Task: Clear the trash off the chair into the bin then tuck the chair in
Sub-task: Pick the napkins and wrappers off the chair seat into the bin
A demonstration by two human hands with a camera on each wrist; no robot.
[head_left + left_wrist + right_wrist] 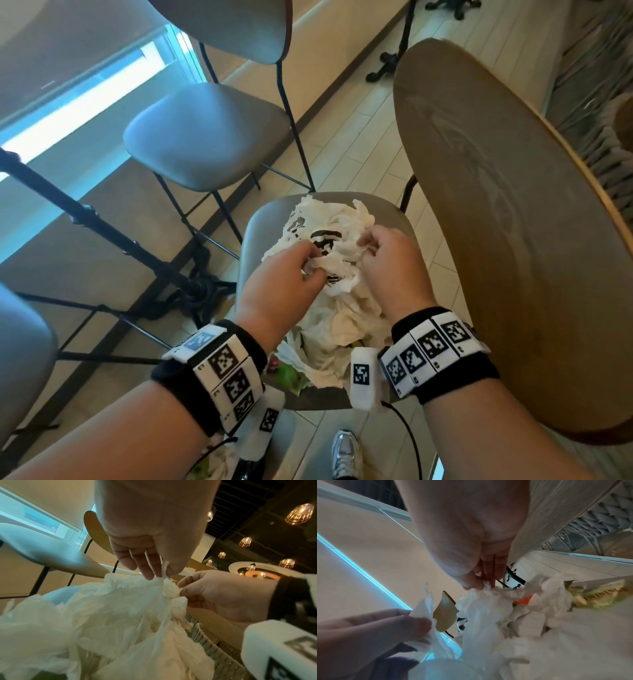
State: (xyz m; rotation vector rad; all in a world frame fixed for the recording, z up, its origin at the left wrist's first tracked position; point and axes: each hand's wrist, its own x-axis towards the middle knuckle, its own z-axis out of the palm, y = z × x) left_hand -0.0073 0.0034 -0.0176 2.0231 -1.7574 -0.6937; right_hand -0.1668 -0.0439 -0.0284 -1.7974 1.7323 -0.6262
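Covering most of the grey padded seat of the near chair (255,240) is a loose heap of crumpled white paper napkins and thin white plastic (339,308), one sheet of it printed with black marks. Green and reddish scraps show at the heap's near edge, closest to the person, and the right wrist view shows an orange scrap and a yellow-green piece among the white sheets.

Both hands are on the far half of that heap. The left hand (284,277) has its fingers curled down into the paper, thumb and forefinger pinching a twisted strip of white plastic, as the left wrist view shows. The right hand (390,263) sits just beside it, toward the table side of the heap, fingertips bunched together and nipping a small wad of white tissue. The two hands are close but do not touch. Each wrist carries a black band with white blocks of black square markers (226,370).

Beside the heap, on the right hand's side, stands a round wooden table top with a pale rim (513,240), its edge close to the seat. Beyond the heap, past the left hand, stands a second grey padded stool on thin black metal legs (205,137). Below the heap's near edge, a silver-grey sneaker (346,452) rests on the pale plank floor.
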